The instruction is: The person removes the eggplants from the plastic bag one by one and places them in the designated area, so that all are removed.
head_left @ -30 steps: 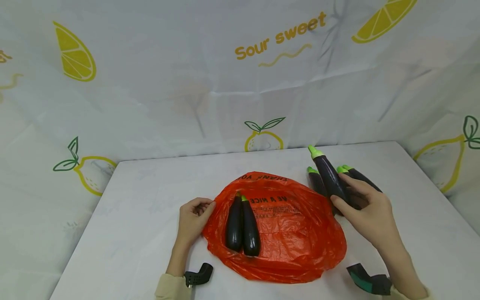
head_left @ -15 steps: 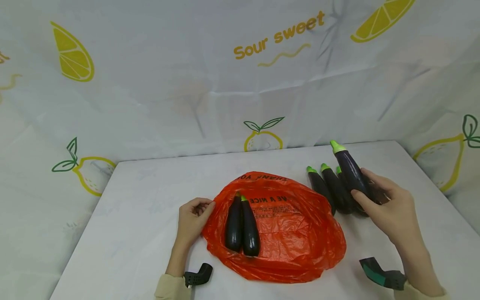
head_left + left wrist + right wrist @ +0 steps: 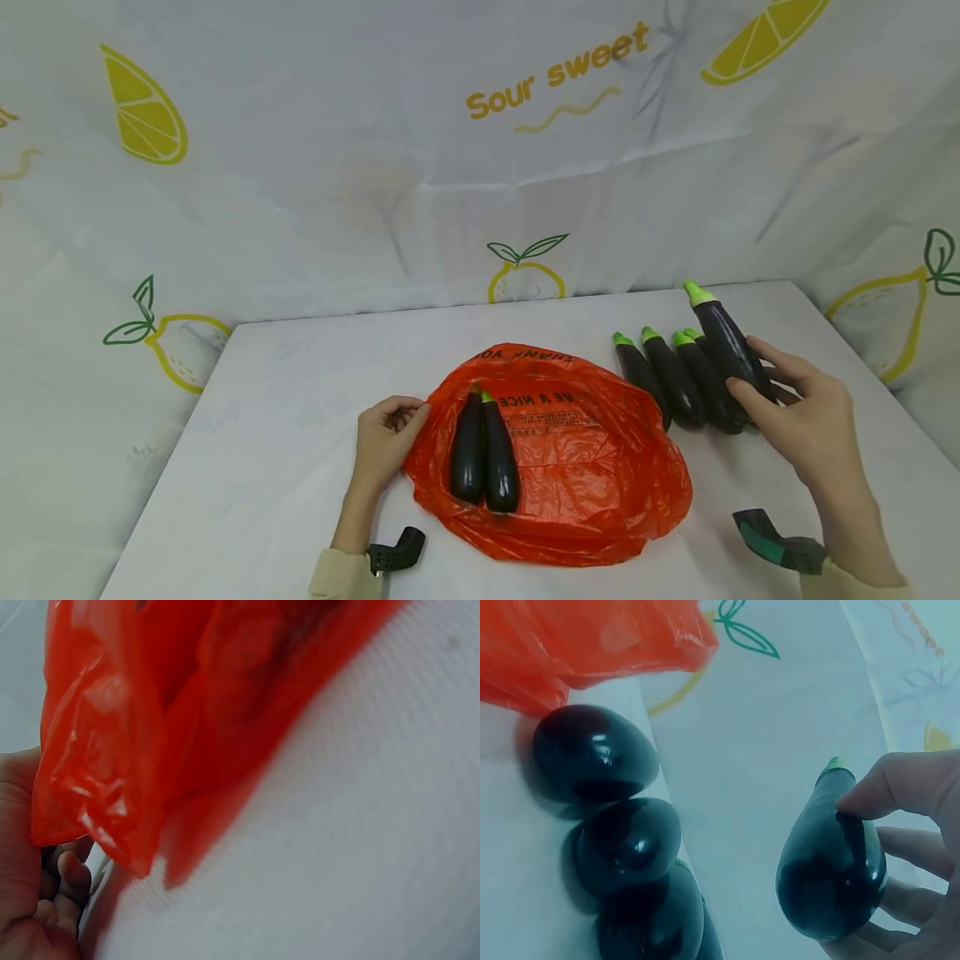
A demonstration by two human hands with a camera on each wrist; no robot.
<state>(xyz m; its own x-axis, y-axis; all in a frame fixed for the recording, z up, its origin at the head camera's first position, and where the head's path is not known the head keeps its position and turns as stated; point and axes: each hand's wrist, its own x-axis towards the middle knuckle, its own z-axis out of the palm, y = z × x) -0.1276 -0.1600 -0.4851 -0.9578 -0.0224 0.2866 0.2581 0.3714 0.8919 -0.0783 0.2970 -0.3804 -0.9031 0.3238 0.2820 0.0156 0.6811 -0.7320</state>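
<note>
My left hand (image 3: 384, 442) pinches the left edge of a red plastic bag (image 3: 577, 500), which lies spread open on the table. Inside the bag, two eggplants (image 3: 483, 454) lie side by side on its left half. Over at the right, my right hand (image 3: 806, 417) grips another eggplant (image 3: 727, 342) around its middle, its green stem end tilted up and away. In the right wrist view that held eggplant (image 3: 829, 862) hangs apart from a row of dark eggplants (image 3: 596, 754). The left wrist view shows the bag's edge (image 3: 97, 765) between thumb and fingers.
Several eggplants (image 3: 671, 379) lie in a row on the white table (image 3: 300, 417), right of the bag and partly behind the held one. A white cloth backdrop (image 3: 337, 167) with lemon prints rises behind the table.
My right hand has moved right with the eggplant in its grip, uncovering more of the row on the table. My left hand and the bag stay where they were.
</note>
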